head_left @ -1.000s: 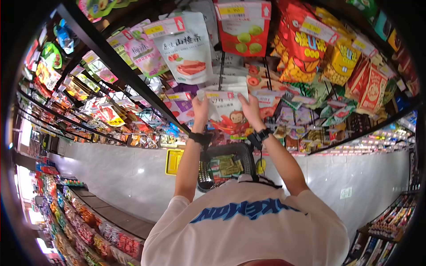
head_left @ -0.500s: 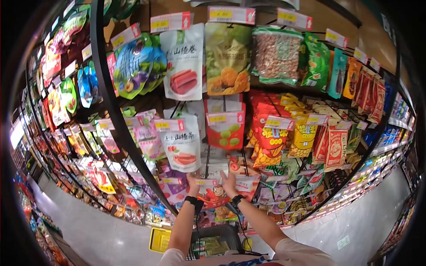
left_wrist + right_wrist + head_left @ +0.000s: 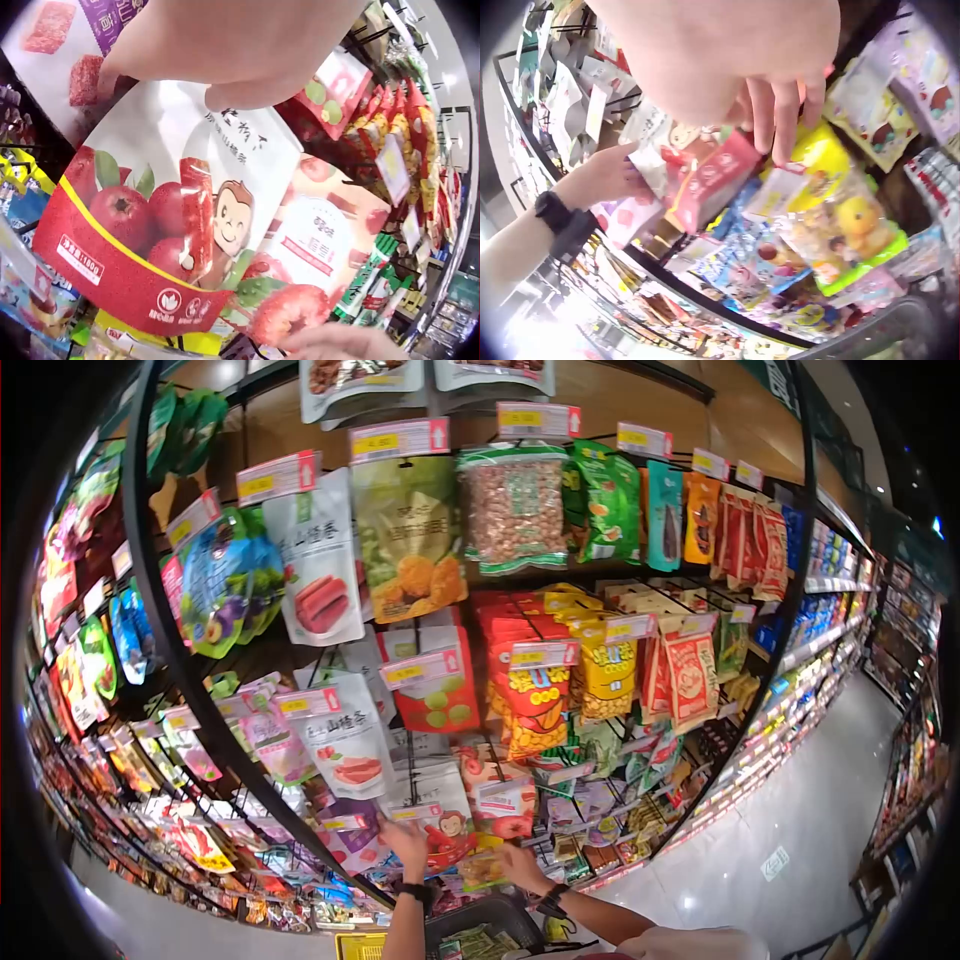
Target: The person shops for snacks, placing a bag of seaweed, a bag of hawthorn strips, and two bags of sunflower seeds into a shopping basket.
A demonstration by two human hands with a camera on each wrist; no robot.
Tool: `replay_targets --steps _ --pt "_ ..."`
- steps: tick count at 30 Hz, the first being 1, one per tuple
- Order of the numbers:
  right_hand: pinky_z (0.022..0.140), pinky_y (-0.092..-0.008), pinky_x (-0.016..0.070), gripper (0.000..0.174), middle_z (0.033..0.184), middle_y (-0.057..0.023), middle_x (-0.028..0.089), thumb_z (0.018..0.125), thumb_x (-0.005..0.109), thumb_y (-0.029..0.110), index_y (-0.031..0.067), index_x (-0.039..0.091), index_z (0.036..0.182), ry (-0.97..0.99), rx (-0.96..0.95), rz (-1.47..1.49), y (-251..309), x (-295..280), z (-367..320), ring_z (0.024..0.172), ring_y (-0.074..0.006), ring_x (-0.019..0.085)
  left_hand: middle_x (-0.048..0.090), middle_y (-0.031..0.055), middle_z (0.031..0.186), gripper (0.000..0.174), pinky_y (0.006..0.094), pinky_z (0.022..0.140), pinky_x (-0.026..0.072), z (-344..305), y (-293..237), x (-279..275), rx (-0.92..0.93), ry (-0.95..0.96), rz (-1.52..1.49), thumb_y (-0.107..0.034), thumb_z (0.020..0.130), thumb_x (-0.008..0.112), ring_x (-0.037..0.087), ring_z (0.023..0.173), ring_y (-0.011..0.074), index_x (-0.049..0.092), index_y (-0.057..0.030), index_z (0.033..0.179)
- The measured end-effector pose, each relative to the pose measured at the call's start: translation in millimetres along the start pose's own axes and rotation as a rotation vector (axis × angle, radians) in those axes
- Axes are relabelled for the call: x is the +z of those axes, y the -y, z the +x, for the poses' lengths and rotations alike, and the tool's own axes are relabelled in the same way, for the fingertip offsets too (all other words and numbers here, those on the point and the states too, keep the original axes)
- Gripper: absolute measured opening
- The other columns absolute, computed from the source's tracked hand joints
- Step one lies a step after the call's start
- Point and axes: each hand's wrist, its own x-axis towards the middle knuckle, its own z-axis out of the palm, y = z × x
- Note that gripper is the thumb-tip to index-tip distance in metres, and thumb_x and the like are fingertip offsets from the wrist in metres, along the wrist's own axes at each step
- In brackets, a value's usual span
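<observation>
Gripping monkey-print hawthorn pouch (image 3: pixel 150 217) by its edge with left hand (image 3: pixel 604 176); holding right hand (image 3: pixel 742 67) with grip open, fingers pointing down at yellow-topped candy bag (image 3: pixel 847 225).

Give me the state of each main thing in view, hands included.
Left hand: gripping the monkey pouch's edge
Right hand: open, fingers extended by the yellow packet
Monkey pouch: plump, tilted; whether hooked, can't tell
Yellow packet: filled, tilted
Dark basket: upright, holding green packets
Red snack bags: hanging on the rack
</observation>
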Motion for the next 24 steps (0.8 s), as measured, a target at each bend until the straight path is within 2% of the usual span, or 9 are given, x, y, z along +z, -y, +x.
replay_targets --steps 3,4,5,8,9,11,13,19,24 --pt "0.066 -0.0400 0.0504 0.026 0.081 -0.0174 0.066 0.096 0.061 0.031 0.0099 0.065 0.110 0.293 0.056 -0.191 -89 -29 -61 0.076 -0.0327 0.066 0.037 0.0344 0.145 0.077 0.0483 0.113 0.0264 -41 2 -35 0.018 0.153 -0.169 -0.014 0.089 0.064 0.040 0.130 0.0459 0.022 0.0138 0.147" --pt "0.071 -0.0417 0.0523 0.027 0.080 -0.0163 0.065 0.094 0.061 0.031 0.0062 0.066 0.104 0.392 0.409 -0.046 -156 -26 -97 0.077 -0.0343 0.066 0.040 0.0349 0.142 0.075 0.0479 0.110 0.0298 -56 7 -47 0.010 0.196 -0.169 -0.014 0.090 0.063 0.043 0.127 0.0457 0.023 0.0129 0.147" --pt "0.074 -0.0450 0.0534 0.026 0.084 -0.0170 0.067 0.092 0.059 0.026 0.0048 0.067 0.104 0.436 0.066 -0.147 -172 -51 -125 0.078 -0.0359 0.066 0.042 0.0353 0.140 0.074 0.0475 0.107 0.0331 -71 15 -60 0.003 0.237 -0.169 -0.014 0.090 0.062 0.046 0.125 0.0455 0.024 0.0121 0.147" --pt "0.073 -0.0487 0.0541 0.029 0.089 -0.0180 0.071 0.085 0.056 0.027 0.0022 0.069 0.077 0.760 0.199 -0.807 -228 -84 -227 0.080 -0.0347 0.068 0.054 0.0354 0.124 0.069 0.0464 0.096 0.0427 -119 59 -87 -0.173 0.431 -0.209 -0.016 0.092 0.060 0.056 0.111 0.0443 0.027 0.0081 0.148" --pt "0.062 -0.0409 0.0551 0.032 0.074 -0.0149 0.070 0.090 0.050 0.030 0.0094 0.073 0.082 0.882 0.531 -0.657 -225 -96 -252 0.062 -0.0268 0.069 0.059 0.0352 0.118 0.068 0.0460 0.092 0.0459 -132 73 -96 -0.254 0.509 -0.228 -0.017 0.093 0.059 0.060 0.106 0.0438 0.028 0.0066 0.148" --pt "0.064 -0.0362 0.0585 0.040 0.077 -0.0101 0.073 0.089 0.054 0.038 0.0031 0.073 0.083 0.632 1.163 -0.293 -261 -96 -335 0.063 -0.0236 0.070 0.066 0.0309 0.098 0.058 0.0467 0.081 0.0494 -153 83 -122 -0.308 0.521 -0.118 -0.020 0.095 0.054 0.064 0.090 0.0447 0.038 0.0034 0.145" --pt "0.063 -0.0371 0.0586 0.037 0.082 -0.0120 0.074 0.092 0.055 0.034 0.0011 0.072 0.089 0.498 1.367 -0.201 -239 -96 -386 0.067 -0.0259 0.071 0.062 0.0282 0.123 0.067 0.0516 0.092 0.0477 -181 133 -141 -0.365 0.647 0.065 -0.057 0.097 0.044 0.064 0.106 0.0413 0.036 -0.0203 0.152" --pt "0.062 -0.0381 0.0589 0.037 0.087 -0.0119 0.074 0.092 0.056 0.035 0.0016 0.071 0.096 0.426 1.392 -0.060 -186 -83 -427 0.067 -0.0251 0.071 0.067 0.0237 0.110 0.057 0.0543 0.064 0.0500 -212 258 -132 -0.312 0.577 0.129 -0.054 0.098 0.045 0.063 0.073 0.0430 0.042 -0.0296 0.149" --pt "0.062 -0.0389 0.0591 0.037 0.091 -0.0118 0.074 0.092 0.056 0.036 0.0021 0.069 0.102 0.554 1.178 -0.079 -171 -75 -443 0.068 -0.0244 0.071 0.068 0.0268 0.106 0.047 0.0400 0.084 0.0508 -187 160 -169 -0.394 0.732 -0.020 -0.027 0.097 0.052 0.068 0.098 0.0359 0.054 0.0023 0.134"
